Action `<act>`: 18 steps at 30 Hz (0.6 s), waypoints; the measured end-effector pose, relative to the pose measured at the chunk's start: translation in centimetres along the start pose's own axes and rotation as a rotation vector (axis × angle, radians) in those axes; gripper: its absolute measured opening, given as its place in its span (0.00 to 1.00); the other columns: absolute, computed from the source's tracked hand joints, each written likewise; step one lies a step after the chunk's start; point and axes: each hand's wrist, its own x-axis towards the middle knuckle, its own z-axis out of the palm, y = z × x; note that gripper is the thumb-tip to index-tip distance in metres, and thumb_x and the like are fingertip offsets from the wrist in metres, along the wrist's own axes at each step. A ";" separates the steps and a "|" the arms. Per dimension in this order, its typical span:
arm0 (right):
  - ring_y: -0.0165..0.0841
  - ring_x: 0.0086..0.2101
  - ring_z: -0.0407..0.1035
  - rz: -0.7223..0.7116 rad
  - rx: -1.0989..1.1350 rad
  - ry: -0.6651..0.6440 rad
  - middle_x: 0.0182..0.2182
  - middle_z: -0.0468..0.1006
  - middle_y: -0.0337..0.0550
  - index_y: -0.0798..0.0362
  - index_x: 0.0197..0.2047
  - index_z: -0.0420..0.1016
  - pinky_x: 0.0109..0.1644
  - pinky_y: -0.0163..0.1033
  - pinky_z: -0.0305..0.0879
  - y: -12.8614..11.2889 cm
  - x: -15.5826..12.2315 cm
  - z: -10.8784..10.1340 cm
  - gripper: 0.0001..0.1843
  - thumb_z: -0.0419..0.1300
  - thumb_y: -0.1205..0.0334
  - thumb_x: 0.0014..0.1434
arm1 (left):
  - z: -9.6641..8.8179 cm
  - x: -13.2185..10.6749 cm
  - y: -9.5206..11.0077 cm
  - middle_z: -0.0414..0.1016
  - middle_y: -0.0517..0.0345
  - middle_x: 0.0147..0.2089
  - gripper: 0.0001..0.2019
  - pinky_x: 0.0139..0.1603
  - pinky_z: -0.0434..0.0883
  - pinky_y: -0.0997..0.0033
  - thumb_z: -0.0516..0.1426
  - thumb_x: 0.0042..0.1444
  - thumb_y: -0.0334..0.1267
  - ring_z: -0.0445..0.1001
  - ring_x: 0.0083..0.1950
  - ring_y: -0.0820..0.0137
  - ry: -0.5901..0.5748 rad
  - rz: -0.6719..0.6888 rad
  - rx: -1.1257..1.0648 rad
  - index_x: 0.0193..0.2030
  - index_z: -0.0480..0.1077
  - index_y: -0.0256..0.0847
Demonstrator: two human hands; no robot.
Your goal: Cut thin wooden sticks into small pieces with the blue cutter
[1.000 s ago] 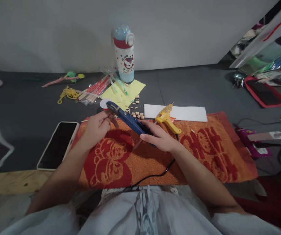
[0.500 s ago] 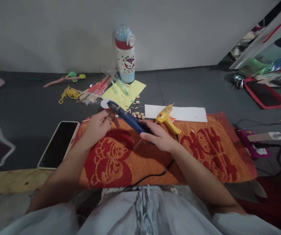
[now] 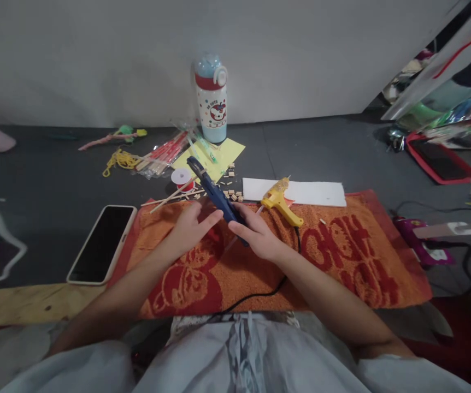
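Your right hand [image 3: 260,234] gripped the long, narrow dark-blue tool [image 3: 217,197], which extended forward-left; your half-curled left hand [image 3: 192,226] adjoined it, hold indeterminable.

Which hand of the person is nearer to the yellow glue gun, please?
The right hand: it is just left of the yellow glue gun, slightly lower in view, gripping the dark blue tool. The left hand is farther left, on the tool's other side.

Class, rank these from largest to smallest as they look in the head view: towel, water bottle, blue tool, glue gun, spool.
1. Towel
2. Water bottle
3. Blue tool and glue gun: order unsure, as the tool is partly covered
4. Spool
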 end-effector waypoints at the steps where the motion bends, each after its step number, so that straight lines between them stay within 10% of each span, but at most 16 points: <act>1: 0.42 0.54 0.64 -0.014 0.013 -0.007 0.56 0.68 0.54 0.56 0.60 0.59 0.60 0.50 0.58 0.1 0.0 0.3 0.32 0.50 0.41 0.61 | 0.3 0.0 -0.1 0.75 0.50 0.47 0.23 0.52 0.69 0.62 0.56 0.52 0.51 0.73 0.48 0.63 -0.020 -0.018 -0.099 0.49 0.66 0.38; 18: 0.42 0.57 0.63 -0.104 0.002 -0.036 0.57 0.68 0.58 0.58 0.59 0.59 0.62 0.49 0.56 1.1 0.1 1.4 0.33 0.48 0.40 0.62 | 2.0 -0.1 -1.9 0.72 0.46 0.49 0.24 0.54 0.68 0.58 0.61 0.48 0.51 0.71 0.51 0.61 0.105 0.022 -0.237 0.46 0.64 0.37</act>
